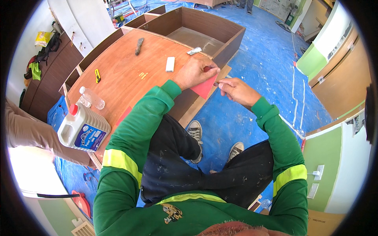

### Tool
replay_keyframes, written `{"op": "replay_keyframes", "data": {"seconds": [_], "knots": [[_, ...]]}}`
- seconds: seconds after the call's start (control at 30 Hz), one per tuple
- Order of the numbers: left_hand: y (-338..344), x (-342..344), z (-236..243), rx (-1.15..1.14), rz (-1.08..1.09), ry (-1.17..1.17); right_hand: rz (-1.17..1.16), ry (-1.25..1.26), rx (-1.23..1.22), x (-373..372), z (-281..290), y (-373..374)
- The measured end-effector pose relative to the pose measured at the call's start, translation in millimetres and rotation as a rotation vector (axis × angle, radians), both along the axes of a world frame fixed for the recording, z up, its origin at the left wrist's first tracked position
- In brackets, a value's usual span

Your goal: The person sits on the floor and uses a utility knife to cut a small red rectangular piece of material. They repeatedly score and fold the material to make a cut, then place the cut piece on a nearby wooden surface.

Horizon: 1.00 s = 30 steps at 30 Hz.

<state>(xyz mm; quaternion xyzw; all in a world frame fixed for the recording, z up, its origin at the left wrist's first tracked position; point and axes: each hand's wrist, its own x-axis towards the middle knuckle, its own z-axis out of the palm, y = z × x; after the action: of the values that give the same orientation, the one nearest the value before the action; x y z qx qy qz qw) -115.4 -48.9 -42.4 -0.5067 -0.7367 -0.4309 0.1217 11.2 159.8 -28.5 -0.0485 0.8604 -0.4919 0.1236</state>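
Note:
My left hand (197, 71) pinches a thin red sheet (205, 87) that hangs past the edge of a reddish-brown wooden panel (118, 70). Close by on the right, my right hand (239, 91) is closed on a small object with a dark tip, mostly hidden by the fingers; its kind does not show. That tip meets or nearly meets the sheet's right edge. On the panel near my left hand lie a white rectangular block (170, 64) and a small silvery piece (194, 50). Another red piece (124, 115) shows beside my left sleeve.
A paint thinner jug (84, 128) with a red cap, a clear bottle (92, 97), a yellow cutter (97, 76) and a worn dark-handled tool (139, 46) sit on the panel. Brown open compartments (212, 23) adjoin it. Blue sheeting (260, 70) covers the floor. Someone's leg (39, 129) is at left.

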Motion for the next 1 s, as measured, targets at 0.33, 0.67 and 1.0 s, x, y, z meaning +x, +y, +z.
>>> {"op": "replay_keyframes", "data": {"seconds": [0.33,0.67,1.0], "knots": [[5,15,11,0.051,-0.009,-0.24,0.064,0.352,0.445,-12,-15,-2],[-7,3,13,0.019,0.016,-0.115,0.037,-0.048,-0.071,10,14,10],[-3,6,11,0.009,-0.055,-0.043,0.037,-0.069,-0.091,8,14,4]]}}
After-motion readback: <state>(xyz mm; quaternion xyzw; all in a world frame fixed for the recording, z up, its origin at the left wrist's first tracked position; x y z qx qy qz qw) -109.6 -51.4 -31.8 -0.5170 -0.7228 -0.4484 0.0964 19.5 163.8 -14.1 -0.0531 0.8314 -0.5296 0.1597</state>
